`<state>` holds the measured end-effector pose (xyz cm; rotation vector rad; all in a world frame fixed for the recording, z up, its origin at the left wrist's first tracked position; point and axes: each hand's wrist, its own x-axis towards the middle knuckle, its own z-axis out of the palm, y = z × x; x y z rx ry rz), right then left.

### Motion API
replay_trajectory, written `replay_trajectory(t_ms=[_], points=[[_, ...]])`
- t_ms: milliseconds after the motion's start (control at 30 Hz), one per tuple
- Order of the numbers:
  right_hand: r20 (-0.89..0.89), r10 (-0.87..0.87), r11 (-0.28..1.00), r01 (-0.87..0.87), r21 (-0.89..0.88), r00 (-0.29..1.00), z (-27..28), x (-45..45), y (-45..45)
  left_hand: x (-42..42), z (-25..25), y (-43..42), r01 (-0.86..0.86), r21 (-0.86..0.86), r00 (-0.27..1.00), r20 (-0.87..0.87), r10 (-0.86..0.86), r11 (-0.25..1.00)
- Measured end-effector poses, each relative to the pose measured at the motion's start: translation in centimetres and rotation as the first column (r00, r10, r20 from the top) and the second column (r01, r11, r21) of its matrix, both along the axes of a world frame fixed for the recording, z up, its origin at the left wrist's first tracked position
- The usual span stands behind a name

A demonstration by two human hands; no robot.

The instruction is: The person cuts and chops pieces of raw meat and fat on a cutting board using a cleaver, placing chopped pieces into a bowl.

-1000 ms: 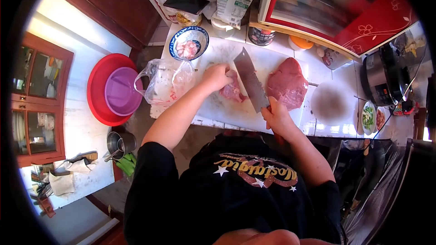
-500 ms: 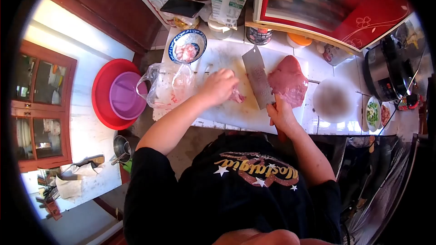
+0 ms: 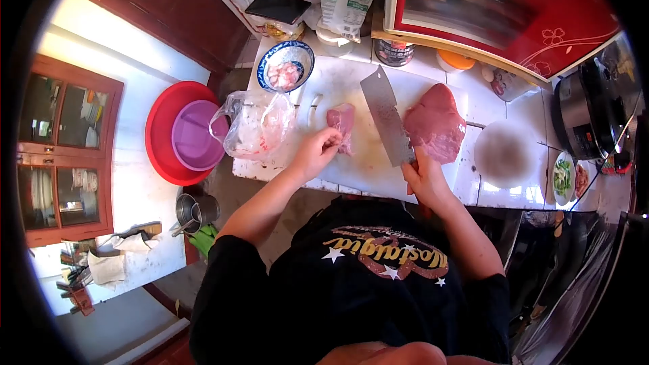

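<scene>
My right hand (image 3: 426, 177) is wrapped round the handle of a cleaver (image 3: 384, 111). Its broad blade points away from me over the white cutting board (image 3: 362, 174). To the blade's left lies a small strip of raw meat (image 3: 343, 120); the fingers of my left hand (image 3: 316, 153) pinch its near edge. A large slab of raw meat (image 3: 436, 122) rests on the board just right of the blade. Beyond my left hand stands a blue-patterned bowl (image 3: 302, 54) with pale pink pieces in it. A clear plastic bag (image 3: 250, 118) sits left of the board.
Red and purple basins (image 3: 157, 138) stand off the counter's left end. Along the back are a white packet (image 3: 346, 3), a dark jar (image 3: 394, 53) and an orange-lidded jar (image 3: 455, 61). A red-framed cabinet (image 3: 541, 20) overhangs the back right. Right lie a plate of chopped greens (image 3: 562, 177) and a cooker (image 3: 591, 105).
My left hand has moved nearer to me and slightly left; the small strip of meat, mostly covered before, now lies exposed on the board. My right hand still grips the cleaver in nearly the same place.
</scene>
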<state>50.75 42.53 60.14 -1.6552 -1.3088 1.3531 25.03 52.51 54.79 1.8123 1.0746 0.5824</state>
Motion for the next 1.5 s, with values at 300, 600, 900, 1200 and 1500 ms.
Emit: replay_trajectory(t_ms=[300, 600, 900, 1200, 1500], points=[[-0.058, 0.118, 0.993, -0.119, -0.011, 0.991, 1.5, -1.3, 0.1, 1.3, 0.6, 2.0, -0.319, -0.449, 0.947, -0.177, 0.267, 0.834], [-0.144, 0.186, 0.978, -0.197, -0.069, 0.972, 0.3, -1.6, -0.2, 1.6, 1.1, 1.6, -0.079, 0.049, 0.816, -0.571, 0.093, 0.996], [-0.206, 0.216, 0.965, -0.241, -0.106, 0.954, 1.2, -0.7, 0.1, -0.5, 0.8, 2.1, -0.142, -0.253, 0.838, -0.545, -0.02, 0.957], [-0.146, 0.372, 0.917, -0.387, -0.095, 0.917, 1.5, -1.6, -0.8, -1.2, -2.7, 0.4, -0.228, -0.64, 0.972, -0.109, 0.208, 0.734], [-0.02, 0.341, 0.91, -0.335, -0.244, 0.94, 3.1, -4.3, -0.9, -0.8, 0.8, -0.2, -0.169, -0.622, 0.984, -0.147, 0.098, 0.764]])
